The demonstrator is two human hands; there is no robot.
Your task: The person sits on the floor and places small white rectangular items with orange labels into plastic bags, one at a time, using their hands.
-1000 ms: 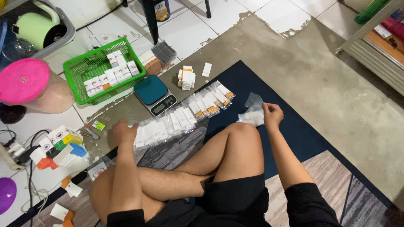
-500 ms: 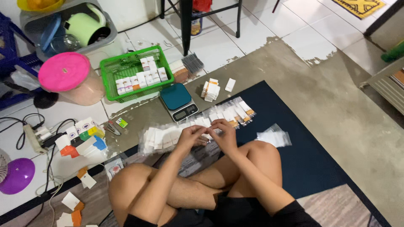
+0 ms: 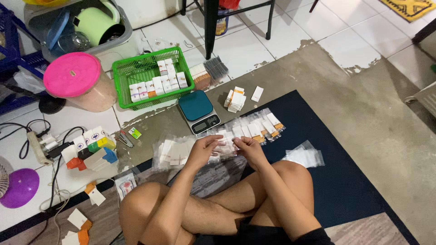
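Packets (image 3: 225,144) in clear plastic are pinched between both hands, low over the row of packets (image 3: 181,152) laid along the dark mat (image 3: 345,181). Left hand (image 3: 205,149) and right hand (image 3: 245,146) meet there, fingers curled together on the small stack. Just beyond sits a teal kitchen scale (image 3: 198,110), with a pile of small boxes (image 3: 235,100) beside it. Farther left stand a green basket (image 3: 136,75) holding boxes and a pink-lidded jar (image 3: 75,77). Loose empty bags (image 3: 303,155) lie by the right knee.
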